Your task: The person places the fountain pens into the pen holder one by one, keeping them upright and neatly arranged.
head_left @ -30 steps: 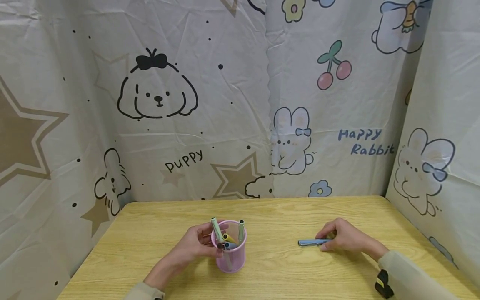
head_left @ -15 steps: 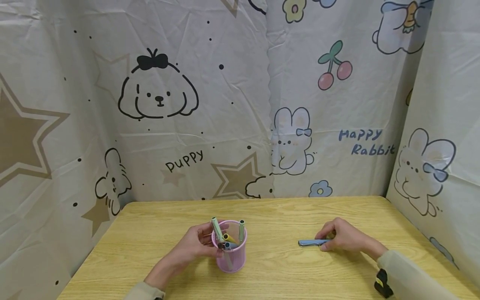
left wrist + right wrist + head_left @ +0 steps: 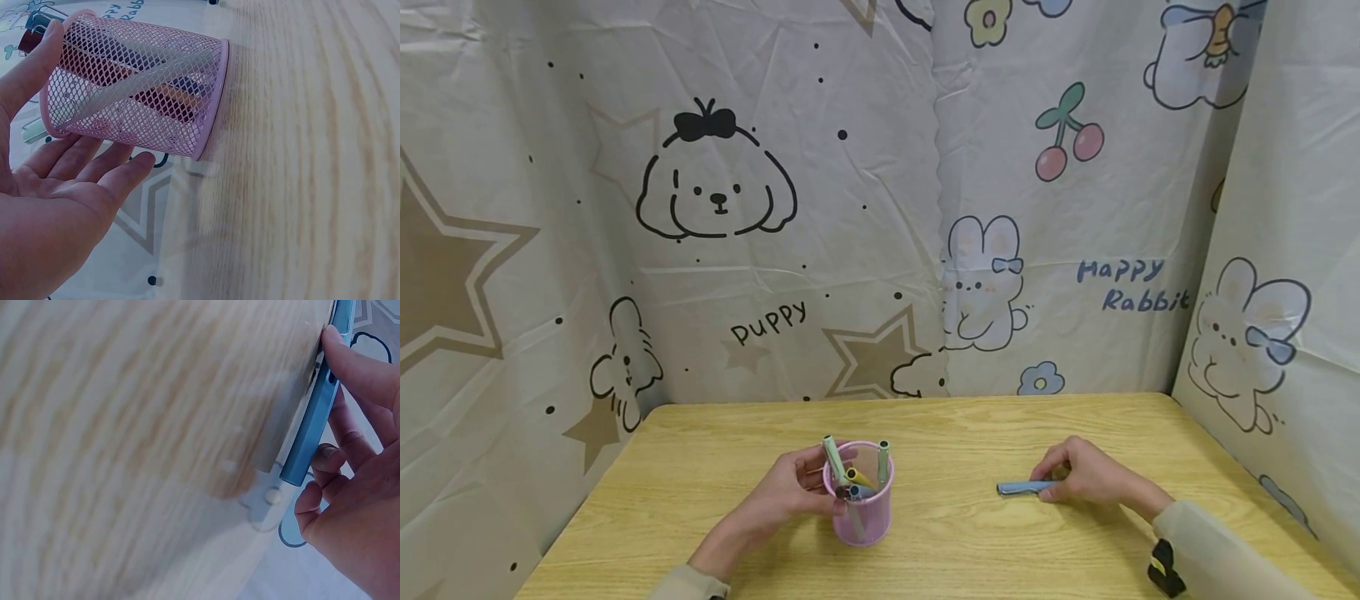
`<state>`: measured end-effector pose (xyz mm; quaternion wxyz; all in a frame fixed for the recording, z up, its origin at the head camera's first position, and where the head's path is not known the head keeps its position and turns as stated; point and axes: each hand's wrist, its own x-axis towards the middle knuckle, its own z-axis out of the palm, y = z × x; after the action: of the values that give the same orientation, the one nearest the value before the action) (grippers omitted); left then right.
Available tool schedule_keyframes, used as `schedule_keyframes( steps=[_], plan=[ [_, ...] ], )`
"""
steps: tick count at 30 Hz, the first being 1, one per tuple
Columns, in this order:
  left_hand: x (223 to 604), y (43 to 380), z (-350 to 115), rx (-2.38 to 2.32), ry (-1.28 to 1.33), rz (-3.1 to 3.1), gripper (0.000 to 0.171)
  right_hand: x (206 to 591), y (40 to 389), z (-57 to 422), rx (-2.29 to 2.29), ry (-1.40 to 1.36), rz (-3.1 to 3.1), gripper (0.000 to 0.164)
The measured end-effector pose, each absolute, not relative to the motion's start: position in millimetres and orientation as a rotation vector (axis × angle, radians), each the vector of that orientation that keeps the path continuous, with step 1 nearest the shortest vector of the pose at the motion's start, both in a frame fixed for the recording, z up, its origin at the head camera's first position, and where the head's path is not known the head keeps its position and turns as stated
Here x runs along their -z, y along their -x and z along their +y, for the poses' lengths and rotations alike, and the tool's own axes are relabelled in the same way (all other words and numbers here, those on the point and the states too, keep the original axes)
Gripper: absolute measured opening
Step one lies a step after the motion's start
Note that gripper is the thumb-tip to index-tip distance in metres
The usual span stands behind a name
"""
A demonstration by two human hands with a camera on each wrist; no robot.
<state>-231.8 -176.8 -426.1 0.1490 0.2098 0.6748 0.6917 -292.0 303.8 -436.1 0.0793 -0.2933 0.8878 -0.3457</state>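
Observation:
My left hand holds a pink mesh pen holder near its rim, thumb on the near side and fingers around the far side. The holder stands upright on the table, with several pens inside. Among them are a green pen leaning left, another green pen at the right and a yellow one. Over to the right, my right hand pinches a blue capped pen between thumb and fingers. That pen lies level, at or just above the tabletop; its right end is hidden by the hand.
The light wood table spreads beneath both hands, its far edge close to the cloth backdrop. More cloth hangs along the right side and the left. Bare wood lies between the holder and the blue pen.

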Motion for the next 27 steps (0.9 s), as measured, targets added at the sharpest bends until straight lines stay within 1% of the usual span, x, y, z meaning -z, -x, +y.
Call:
schedule_keyframes(
  steps=[18, 22, 27],
  plan=[
    [427, 232, -177, -1.987, -0.605, 1.949, 0.083, 429, 287, 291, 1.116, 0.866, 2.644, 0.009],
    [428, 233, -177, -1.995, -0.614, 1.938, 0.081, 428, 285, 288, 1.145, 0.889, 2.639, 0.010],
    [429, 233, -177, -1.994, -0.613, 1.938, 0.082, 424, 281, 283, 1.187, 0.845, 2.617, 0.012]
  ],
)
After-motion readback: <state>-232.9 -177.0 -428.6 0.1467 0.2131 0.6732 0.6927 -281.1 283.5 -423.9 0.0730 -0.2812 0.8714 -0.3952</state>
